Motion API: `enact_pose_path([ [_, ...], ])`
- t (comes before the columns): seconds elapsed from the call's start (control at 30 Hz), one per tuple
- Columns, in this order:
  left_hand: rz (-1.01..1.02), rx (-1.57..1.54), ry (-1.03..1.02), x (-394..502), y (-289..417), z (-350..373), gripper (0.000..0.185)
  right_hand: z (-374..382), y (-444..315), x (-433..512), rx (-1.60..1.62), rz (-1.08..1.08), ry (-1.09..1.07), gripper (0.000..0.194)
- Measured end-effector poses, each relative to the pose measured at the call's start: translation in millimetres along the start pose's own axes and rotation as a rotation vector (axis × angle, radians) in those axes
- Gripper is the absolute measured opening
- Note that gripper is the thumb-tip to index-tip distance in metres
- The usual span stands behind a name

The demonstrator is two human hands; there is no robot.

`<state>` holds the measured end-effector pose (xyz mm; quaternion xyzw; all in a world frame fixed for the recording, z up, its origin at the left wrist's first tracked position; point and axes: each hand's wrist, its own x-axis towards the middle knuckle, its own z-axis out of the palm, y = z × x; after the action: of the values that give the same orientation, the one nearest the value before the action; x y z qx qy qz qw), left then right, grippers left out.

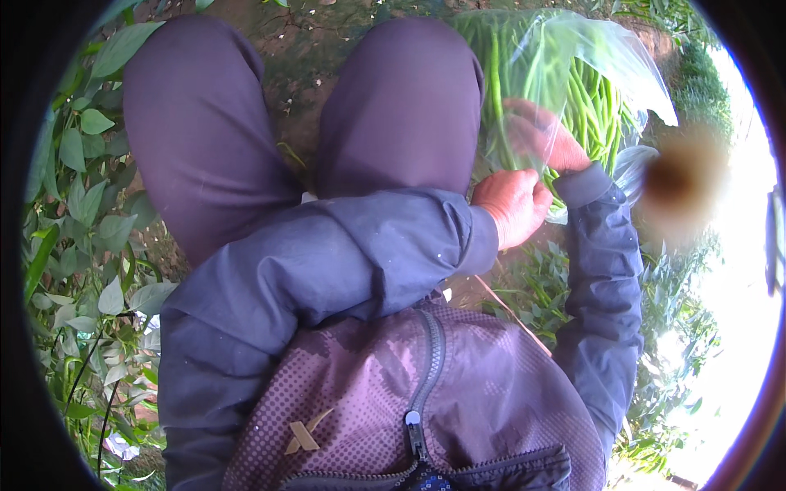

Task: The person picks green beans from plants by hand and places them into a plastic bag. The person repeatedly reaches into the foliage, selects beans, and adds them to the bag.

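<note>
A clear plastic bag (614, 46) filled with long green beans (592, 104) rests on the ground beyond my right knee. My left hand (513, 205), its arm crossing in front of my body, is closed at the near edge of the bag, and its fingers appear to pinch the plastic. Behind the thin film, partly veiled by it, my right hand (546, 135) lies against the beans with its fingers partly spread; whether it grips any of them is unclear.
Leafy bean plants (92, 202) rise close along the left side. More low plants (663, 307) grow at the right. Bare soil (295, 55) shows between my bent knees. A thin pinkish cord (513, 313) runs beside my jacket. A blurred brown spot covers part of the right side.
</note>
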<state>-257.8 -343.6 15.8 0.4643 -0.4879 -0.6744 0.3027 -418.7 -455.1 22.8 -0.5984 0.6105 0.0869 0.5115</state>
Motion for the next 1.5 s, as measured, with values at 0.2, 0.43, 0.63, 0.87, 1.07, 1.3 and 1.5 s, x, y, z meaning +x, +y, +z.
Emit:
enact_pose_path([
  [0.2, -0.017, -0.009, -0.036, 1.7, 3.3, -2.9, 0.030, -12.5, -5.3, 4.5, -0.993, -0.530, -0.003, 0.030],
  [0.43, 0.012, -0.027, -0.063, 0.6, -0.7, -3.6, 0.031, 17.4, 22.9, 9.9, -0.905, -0.339, 0.352, 0.041],
  [0.63, 0.073, -0.019, 0.010, 0.8, -3.8, -0.4, 0.027, 9.7, 36.1, -13.0, -0.474, -0.564, 0.017, 0.041],
  [0.87, 0.141, -0.009, 0.083, 4.9, -15.7, 13.8, 0.026, 34.8, 52.2, -19.5, -0.628, -0.302, 0.256, 0.054],
  [1.07, 0.132, -0.192, -0.026, 22.9, -31.2, 31.4, 0.030, 33.7, 101.0, 1.2, -0.335, -0.426, 0.268, 0.053],
  [1.3, 0.325, 0.033, -0.049, -7.1, -2.2, -18.3, 0.022, 2.0, 35.9, -43.7, -0.043, -0.190, 0.291, 0.042],
  [1.5, 0.822, 0.203, 0.210, -82.5, 47.6, -101.1, 0.016, 66.8, -24.8, -147.1, 0.416, -0.353, 1.031, 0.038],
])
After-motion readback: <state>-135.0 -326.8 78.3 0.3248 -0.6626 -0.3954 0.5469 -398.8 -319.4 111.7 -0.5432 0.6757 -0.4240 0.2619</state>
